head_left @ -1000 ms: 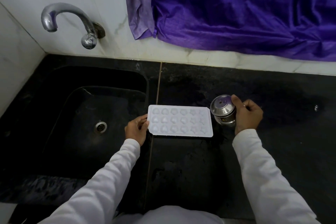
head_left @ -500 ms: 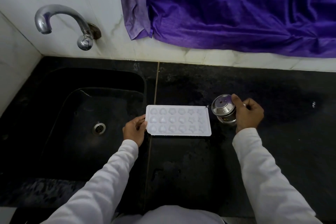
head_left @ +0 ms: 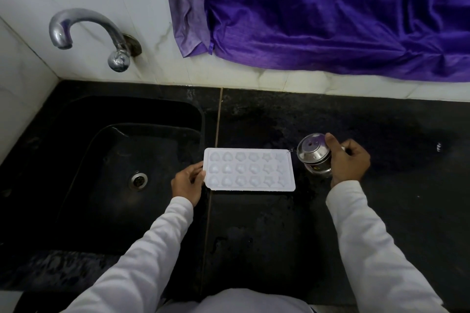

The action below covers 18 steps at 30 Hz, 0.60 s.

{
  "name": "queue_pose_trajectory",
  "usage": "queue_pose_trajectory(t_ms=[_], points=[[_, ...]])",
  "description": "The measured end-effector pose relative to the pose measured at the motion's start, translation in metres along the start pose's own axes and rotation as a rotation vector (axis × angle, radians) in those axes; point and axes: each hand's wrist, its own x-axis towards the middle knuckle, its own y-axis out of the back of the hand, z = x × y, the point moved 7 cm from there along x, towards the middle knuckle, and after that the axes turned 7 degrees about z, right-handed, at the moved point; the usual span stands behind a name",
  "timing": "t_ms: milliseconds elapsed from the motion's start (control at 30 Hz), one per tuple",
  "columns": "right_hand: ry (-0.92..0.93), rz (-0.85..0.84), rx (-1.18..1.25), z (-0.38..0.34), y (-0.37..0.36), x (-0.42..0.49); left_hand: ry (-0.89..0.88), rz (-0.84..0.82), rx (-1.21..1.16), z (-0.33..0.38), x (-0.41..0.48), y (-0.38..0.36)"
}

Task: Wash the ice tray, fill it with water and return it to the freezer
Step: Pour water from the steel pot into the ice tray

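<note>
The flat white plastic ice tray [head_left: 249, 169] is pinched at its short edge by the left hand [head_left: 187, 183]; light, probably flexible, it is best supported at both ends. A small steel pot [head_left: 314, 156] is gripped by the right hand [head_left: 349, 160].

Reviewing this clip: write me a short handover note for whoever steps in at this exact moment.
Left hand: fingers hold the short left edge of the white plastic ice tray, which lies flat on the black stone counter, just right of the black sink.
Right hand: grips a small steel pot, tilted toward the tray's right end; a thin stream seems to run from it to the tray's corner.
Done: tray is out and on the counter. Whether it has been washed cannot be told.
Left: finish filling the moulds, then carry the tray level to the freezer, which is not in view. The chrome tap is off.
</note>
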Motion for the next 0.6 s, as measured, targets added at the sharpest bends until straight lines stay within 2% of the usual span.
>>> queue_pose_trajectory(t_ms=[133,367,600], points=[[-0.038,0.003,0.030,0.001,0.001,-0.001,0.009,-0.003,-0.013,-0.003,0.001,-0.001],[-0.192,0.022,0.233,0.005,0.006,-0.007,0.006,0.004,-0.016,-0.003,0.001,-0.001],[-0.158,0.012,0.163,0.011,0.013,-0.013,0.001,0.000,-0.012,-0.004,0.002,-0.002]])
